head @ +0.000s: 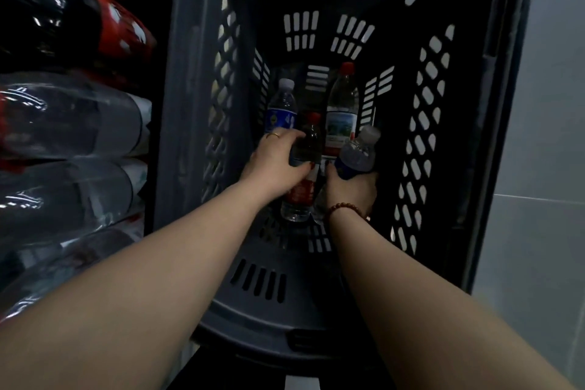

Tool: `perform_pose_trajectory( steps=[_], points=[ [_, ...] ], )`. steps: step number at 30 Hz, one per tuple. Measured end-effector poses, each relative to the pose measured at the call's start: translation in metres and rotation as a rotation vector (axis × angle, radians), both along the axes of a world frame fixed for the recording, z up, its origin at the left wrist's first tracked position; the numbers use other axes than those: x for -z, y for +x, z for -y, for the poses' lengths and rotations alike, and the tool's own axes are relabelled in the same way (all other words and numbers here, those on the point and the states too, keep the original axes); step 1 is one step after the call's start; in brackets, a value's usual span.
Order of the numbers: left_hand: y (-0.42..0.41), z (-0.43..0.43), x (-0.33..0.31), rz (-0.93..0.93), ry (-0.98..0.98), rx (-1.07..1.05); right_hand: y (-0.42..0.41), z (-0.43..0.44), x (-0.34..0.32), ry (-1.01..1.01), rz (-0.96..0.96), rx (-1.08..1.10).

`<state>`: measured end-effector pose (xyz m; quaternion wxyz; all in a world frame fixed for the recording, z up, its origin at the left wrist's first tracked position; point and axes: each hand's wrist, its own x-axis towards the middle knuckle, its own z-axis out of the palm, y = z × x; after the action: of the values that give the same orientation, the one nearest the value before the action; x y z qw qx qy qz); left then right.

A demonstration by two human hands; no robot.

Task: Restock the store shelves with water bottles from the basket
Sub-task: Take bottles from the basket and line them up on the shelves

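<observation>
Single view, head-worn, wide-angle. Looks steeply down into basket [190, 104] from above its near rim, close in. Basket fills centre of frame, its walls bowed by lens. Left of basket, wrapped bottle packs [72, 123] crowd frame edge, very near. Right of basket, strip of pale tiled surface [544, 199].

Shrink-wrapped packs of dark bottles with red labels [120, 25] are stacked at far left. Nearer, below them, are clear plastic-wrapped bottle packs [69, 123]. Pale grey tiled floor [544, 231] lies at right.

Gold ring [273, 135] on left hand [273, 165], bead bracelet [345, 208] on right.
</observation>
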<state>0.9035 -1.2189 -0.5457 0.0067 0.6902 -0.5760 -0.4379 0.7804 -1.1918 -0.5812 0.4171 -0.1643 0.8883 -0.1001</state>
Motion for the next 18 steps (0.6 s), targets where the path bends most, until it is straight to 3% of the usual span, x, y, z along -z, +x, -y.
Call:
perform_pose_trajectory(
  steps=[10,15,18],
  points=[
    [-0.001,-0.016,0.030,-0.139,0.111,-0.358,0.026,0.005,0.031,-0.070,-0.159,0.192],
    [0.002,-0.022,0.030,-0.158,0.103,-0.416,0.017,-0.005,0.029,-0.241,-0.051,0.258],
    [0.000,-0.023,0.019,-0.174,0.114,-0.460,0.007,-0.009,0.017,-0.329,0.029,0.175]
  ],
)
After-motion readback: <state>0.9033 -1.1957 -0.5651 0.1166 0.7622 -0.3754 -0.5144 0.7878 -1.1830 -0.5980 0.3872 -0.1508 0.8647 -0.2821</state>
